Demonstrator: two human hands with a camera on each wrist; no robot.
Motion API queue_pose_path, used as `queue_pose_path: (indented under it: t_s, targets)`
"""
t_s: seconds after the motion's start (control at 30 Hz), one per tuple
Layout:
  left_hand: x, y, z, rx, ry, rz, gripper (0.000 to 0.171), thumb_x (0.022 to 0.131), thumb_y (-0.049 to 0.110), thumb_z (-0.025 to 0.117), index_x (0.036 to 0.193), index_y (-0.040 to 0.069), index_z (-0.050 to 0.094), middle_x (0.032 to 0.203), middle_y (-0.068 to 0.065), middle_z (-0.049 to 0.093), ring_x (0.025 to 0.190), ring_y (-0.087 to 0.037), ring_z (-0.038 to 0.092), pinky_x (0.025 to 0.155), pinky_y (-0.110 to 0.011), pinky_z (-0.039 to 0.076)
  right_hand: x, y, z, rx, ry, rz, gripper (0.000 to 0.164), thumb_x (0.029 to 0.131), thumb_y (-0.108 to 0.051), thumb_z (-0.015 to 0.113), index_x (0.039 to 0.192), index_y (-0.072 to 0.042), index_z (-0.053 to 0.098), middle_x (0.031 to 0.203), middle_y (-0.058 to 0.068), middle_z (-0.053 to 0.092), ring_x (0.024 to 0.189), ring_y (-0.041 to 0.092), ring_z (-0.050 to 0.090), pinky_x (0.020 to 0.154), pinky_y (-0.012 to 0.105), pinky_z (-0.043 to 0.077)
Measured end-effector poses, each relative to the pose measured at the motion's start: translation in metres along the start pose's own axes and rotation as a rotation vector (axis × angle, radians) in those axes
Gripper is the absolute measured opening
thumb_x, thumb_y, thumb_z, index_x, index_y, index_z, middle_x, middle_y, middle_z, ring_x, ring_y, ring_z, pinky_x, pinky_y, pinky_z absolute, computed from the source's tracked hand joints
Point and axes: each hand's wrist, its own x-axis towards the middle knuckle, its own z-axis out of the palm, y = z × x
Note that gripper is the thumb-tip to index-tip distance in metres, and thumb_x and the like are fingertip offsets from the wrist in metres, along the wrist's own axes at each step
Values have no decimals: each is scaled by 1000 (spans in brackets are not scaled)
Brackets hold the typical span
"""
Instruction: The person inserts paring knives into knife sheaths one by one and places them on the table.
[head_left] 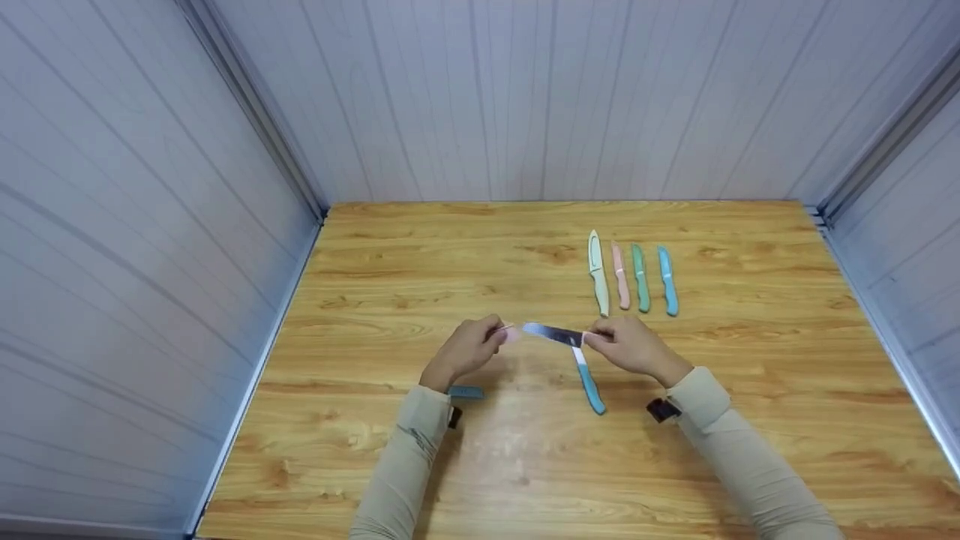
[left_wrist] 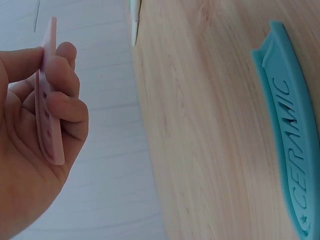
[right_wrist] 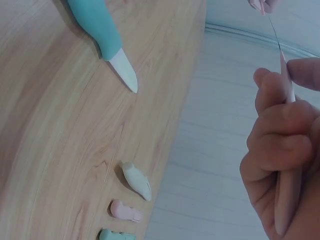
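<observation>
My left hand [head_left: 466,349] pinches a pink blade sheath [left_wrist: 53,142] between thumb and fingers, holding it above the table. In my right hand [head_left: 631,346] is a knife [head_left: 553,334], gripped by its pale pink handle [right_wrist: 287,200]. Its bare blade points left toward the sheath; in the head view a small gap shows between tip and sheath. Under the right hand's knife lies a blue-handled knife [head_left: 590,386] with a bare white blade. Beside my left wrist, a blue sheath [left_wrist: 290,140] marked CERAMIC rests on the table.
Several knives lie side by side toward the back right of the wooden table [head_left: 360,300]: a cream knife [head_left: 597,262], a pink knife [head_left: 621,281], a green knife [head_left: 640,285] and a blue knife [head_left: 668,285]. Pale panel walls [head_left: 517,97] enclose the back and sides.
</observation>
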Motion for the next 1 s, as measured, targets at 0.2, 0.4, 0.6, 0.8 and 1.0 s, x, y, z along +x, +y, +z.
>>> queue_pose_path:
  t_s: [0.2, 0.4, 0.6, 0.8, 1.0]
  targets:
    - [1, 3, -1, -20, -34, -11, 19, 95, 24, 40, 88, 12, 53, 73, -6, 56, 50, -12, 43, 48, -26, 37, 3, -1, 2, -22, -21, 6, 29, 90, -37, 48, 75, -15, 60, 52, -3, 40, 42, 11, 32, 42, 27, 30]
    - [1, 4, -1, -16, -45, -19, 19, 94, 26, 40, 87, 15, 54, 70, 0, 56, 50, -11, 44, 48, -25, 37, 4, 1, 3, -34, -27, -4, 28, 89, -40, 47, 74, -20, 58, 52, -4, 40, 41, 10, 32, 42, 27, 31]
    - [-1, 4, -1, -32, -57, -34, 17, 94, 28, 42, 86, 18, 53, 67, 3, 53, 47, -12, 40, 47, -25, 36, 4, -1, 2, -46, -12, -42, 29, 90, -36, 48, 68, -18, 54, 48, -4, 35, 39, 9, 28, 41, 26, 29]
    - [-2, 4, -1, -30, -42, -32, 15, 93, 28, 43, 87, 18, 54, 67, 2, 53, 48, -11, 39, 48, -25, 36, 4, -1, 2, -63, -2, -48, 30, 89, -38, 47, 67, -20, 54, 47, -6, 35, 39, 9, 29, 42, 27, 29]
    - [-2, 4, -1, -7, -35, -31, 14, 92, 27, 45, 87, 17, 54, 63, 3, 47, 49, -10, 37, 50, -24, 35, 5, -2, 0, -79, -27, -36, 36, 89, -43, 45, 70, -15, 58, 48, -6, 36, 40, 8, 29, 41, 27, 29]
